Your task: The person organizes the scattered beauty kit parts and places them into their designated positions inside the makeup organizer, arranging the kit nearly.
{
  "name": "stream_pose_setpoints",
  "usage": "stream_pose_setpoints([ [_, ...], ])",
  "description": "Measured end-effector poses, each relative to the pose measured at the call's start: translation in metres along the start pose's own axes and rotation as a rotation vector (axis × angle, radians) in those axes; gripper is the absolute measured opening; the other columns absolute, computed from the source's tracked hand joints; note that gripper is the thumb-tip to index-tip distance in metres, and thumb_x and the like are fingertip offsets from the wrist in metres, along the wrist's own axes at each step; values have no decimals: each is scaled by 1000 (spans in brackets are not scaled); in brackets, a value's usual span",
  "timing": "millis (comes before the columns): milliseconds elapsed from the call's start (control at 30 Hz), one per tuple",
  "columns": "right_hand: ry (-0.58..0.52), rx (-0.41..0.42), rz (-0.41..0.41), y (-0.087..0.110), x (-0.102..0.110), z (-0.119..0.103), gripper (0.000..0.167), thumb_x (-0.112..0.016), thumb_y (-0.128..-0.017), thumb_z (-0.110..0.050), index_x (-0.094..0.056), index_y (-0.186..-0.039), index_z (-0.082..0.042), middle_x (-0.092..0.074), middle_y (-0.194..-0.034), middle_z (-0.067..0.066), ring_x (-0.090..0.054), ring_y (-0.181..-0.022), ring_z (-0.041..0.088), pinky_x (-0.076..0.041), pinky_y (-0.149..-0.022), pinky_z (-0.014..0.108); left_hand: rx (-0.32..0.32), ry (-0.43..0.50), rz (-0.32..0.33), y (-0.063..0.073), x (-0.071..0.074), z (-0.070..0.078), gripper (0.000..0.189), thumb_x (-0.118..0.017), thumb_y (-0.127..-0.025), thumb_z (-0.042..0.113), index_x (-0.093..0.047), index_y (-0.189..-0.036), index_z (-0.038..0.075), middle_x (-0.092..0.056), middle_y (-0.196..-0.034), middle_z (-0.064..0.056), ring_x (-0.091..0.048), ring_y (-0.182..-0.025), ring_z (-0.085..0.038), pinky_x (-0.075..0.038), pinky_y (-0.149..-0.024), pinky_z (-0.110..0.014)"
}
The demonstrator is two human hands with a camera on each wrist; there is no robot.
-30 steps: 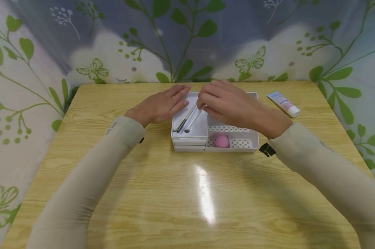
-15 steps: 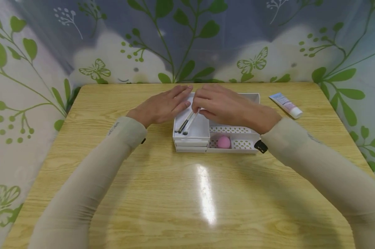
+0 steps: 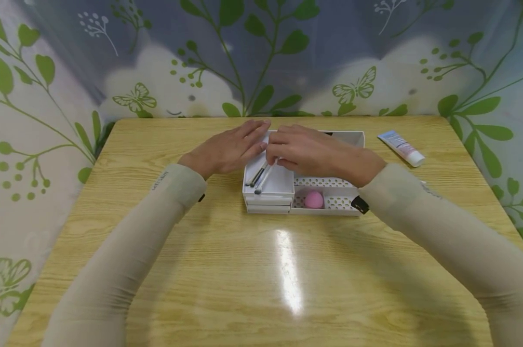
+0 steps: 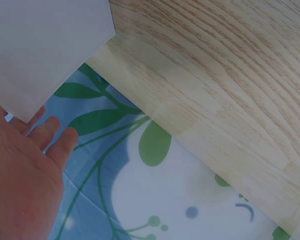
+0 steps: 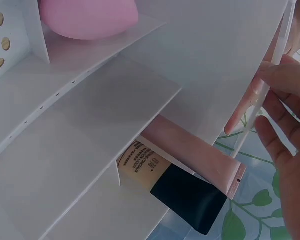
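Note:
My right hand (image 3: 306,150) pinches a white-handled makeup brush (image 5: 281,45) between thumb and fingers. In the head view its bristle end points down toward the front of the white organizer's top (image 3: 283,179). Beside it on that top lie dark-ferruled makeup brushes (image 3: 257,176), their far ends hidden under the right hand. My left hand (image 3: 230,147) is at the organizer's back left corner, fingers extended; in the left wrist view, the fingers (image 4: 62,145) reach past the white corner.
A pink makeup sponge (image 3: 314,199) sits in a front compartment with a perforated floor. Behind a divider, a foundation bottle (image 5: 187,195) and a pink tube (image 5: 195,155) stand in the rear compartment. A blue-and-pink tube (image 3: 401,148) lies on the wooden table (image 3: 200,270) at the right.
My right hand has shifted left and slightly down over the organizer's top, carrying the white brush; its bristle end is nearer the front edge. The left hand keeps its place.

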State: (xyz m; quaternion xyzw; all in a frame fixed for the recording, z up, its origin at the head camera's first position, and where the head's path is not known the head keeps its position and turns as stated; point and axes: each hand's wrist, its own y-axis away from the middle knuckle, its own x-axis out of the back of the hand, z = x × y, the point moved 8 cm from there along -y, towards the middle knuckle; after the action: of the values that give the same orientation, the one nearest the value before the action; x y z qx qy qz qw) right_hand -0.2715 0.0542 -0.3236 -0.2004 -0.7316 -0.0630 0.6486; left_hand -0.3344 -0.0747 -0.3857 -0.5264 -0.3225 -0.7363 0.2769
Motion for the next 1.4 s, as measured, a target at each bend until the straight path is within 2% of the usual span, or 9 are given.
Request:
stream_pose_setpoints([
  [200,-5,-31,-25,-1,-4,3,12,-71,-104,-2,-72,-107,-13,-72,-113,6,-65,-110,30,-53,-102,53,5,-8,-6,0,-2,-1,70,-16,-117,58,0,-177,27,-7,-185,-2,-11,-172,-28,-25,-136,-52],
  [400,-1,-9,-21,-3,-11,3,11,-70,-104,-1,-72,-106,-12,-73,-114,7,-66,-112,30,-56,-96,53,2,-11,-8,0,-2,-1,70,-15,-117,58,0,-177,27,-7,-185,-2,-11,-172,-27,-26,-136,-52],
  [700,1,-3,-12,-5,-15,2,10,-68,-105,-3,-70,-104,-13,-73,-113,6,-65,-107,29,-55,-96,53,1,-20,0,1,-3,-1,69,-13,-117,57,0,-177,28,-8,-185,-1,-14,-171,-27,-27,-135,-52],
  [1000,-10,21,17,-5,-15,0,11,-69,-104,-1,-72,-108,-11,-73,-119,8,-66,-115,32,-56,-105,50,-3,-23,-16,1,-4,0,67,-13,-118,55,2,-177,27,-6,-185,-2,-8,-172,-26,-23,-137,-51],
  [1167,-47,-67,22,1,-5,12,16,-73,-101,0,-72,-114,-9,-71,-123,13,-65,-121,36,-55,-106,53,4,-25,-23,-2,-4,-1,68,-14,-117,57,2,-177,27,-5,-185,-3,-8,-172,-27,-22,-137,-52],
  [1267,-56,-119,54,6,5,24,18,-76,-99,0,-73,-115,-8,-69,-123,14,-64,-118,36,-55,-103,53,10,-24,-25,-3,-4,-3,71,-14,-116,59,1,-177,27,-5,-185,-3,-7,-172,-27,-21,-137,-52],
  [1400,-60,-136,100,12,13,39,19,-76,-97,1,-73,-115,-5,-69,-118,14,-64,-108,36,-55,-95,53,8,-20,-19,-3,-3,-3,71,-15,-116,60,0,-177,26,-6,-185,-3,-8,-172,-27,-22,-137,-52],
])
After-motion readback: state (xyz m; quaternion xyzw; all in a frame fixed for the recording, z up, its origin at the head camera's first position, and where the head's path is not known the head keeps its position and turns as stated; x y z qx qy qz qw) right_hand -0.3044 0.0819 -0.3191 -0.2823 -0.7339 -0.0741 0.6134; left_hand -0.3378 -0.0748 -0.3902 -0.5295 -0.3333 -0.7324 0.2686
